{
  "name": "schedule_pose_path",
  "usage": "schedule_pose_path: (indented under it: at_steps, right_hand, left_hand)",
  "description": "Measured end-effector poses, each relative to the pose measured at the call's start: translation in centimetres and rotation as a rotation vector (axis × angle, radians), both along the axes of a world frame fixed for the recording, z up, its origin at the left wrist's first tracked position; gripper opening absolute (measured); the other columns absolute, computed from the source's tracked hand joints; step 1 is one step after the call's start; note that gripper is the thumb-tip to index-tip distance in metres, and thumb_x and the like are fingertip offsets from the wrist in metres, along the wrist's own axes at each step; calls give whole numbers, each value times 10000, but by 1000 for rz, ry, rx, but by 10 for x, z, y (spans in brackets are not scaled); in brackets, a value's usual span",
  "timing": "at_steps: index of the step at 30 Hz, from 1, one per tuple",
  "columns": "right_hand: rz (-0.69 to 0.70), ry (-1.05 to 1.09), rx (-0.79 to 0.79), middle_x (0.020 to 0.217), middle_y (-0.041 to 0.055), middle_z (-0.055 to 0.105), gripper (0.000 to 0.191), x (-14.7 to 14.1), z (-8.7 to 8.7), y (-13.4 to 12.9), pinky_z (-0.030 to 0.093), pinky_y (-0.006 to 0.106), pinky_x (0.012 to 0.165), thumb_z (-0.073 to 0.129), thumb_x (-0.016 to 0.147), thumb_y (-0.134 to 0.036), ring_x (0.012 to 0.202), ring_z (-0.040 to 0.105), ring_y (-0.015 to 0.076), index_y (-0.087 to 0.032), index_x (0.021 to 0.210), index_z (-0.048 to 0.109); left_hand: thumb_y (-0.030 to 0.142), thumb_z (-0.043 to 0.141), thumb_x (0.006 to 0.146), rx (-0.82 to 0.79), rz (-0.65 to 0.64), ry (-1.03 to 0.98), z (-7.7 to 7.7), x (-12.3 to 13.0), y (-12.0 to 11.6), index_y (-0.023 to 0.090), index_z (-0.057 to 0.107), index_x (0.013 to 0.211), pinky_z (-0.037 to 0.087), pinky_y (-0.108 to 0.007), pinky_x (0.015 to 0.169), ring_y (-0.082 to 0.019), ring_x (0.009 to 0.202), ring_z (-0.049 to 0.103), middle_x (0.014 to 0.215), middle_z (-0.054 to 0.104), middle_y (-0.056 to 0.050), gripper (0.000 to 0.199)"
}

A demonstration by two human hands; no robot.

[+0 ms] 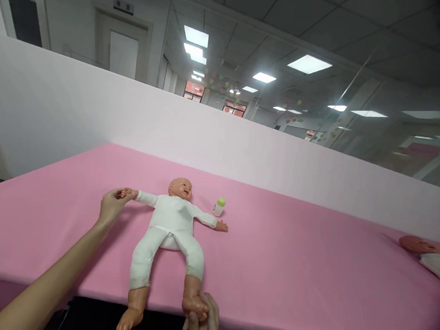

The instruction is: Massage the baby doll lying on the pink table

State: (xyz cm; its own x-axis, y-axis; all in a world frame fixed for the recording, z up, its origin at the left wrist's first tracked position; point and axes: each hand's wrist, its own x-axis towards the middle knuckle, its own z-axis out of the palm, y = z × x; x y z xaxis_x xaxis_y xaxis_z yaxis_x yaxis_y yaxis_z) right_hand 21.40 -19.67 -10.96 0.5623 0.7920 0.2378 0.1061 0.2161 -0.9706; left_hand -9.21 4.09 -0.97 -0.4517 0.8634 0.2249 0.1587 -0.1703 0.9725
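A baby doll (173,212) with a white cloth body lies on its back on the pink padded table (292,264), arms spread and feet toward me. My left hand (112,204) is closed around the doll's hand on the left side of the view. Down at the table's front edge, my right hand (206,323) grips the doll's foot on the right side, thumb and fingers about it. The doll's other foot hangs over the edge untouched. Beside its free arm stands a small white bottle with a green cap (219,206).
A second doll (424,249) lies at the far right, partly cut off by the frame. Behind the table runs a low white wall (244,146) with glass above it. The table's front edge passes just under the doll's legs.
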Motion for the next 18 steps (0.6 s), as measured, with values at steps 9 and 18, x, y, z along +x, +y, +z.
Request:
schedule_pose_path:
  at_steps: [9,18]
  right_hand:
    - [359,-298,147,1075,112,703,228,28,114,76,610,352,839,736,878,-360,991,683,265,-221,1051,791]
    - [528,-459,237,1013,77,666,213,-7,107,138,569,334,869,620,918,-219,967,656,225,-231,1051,786]
  left_hand:
    - [418,797,738,180,-118,32,35,71,15,168,772,881,523,-325,766,-227,833,699,898,773,-74,290]
    - [429,729,780,141,-356,275,16,108,20,151,745,749,464,-299,683,-208,713,662,745,746,-58,279]
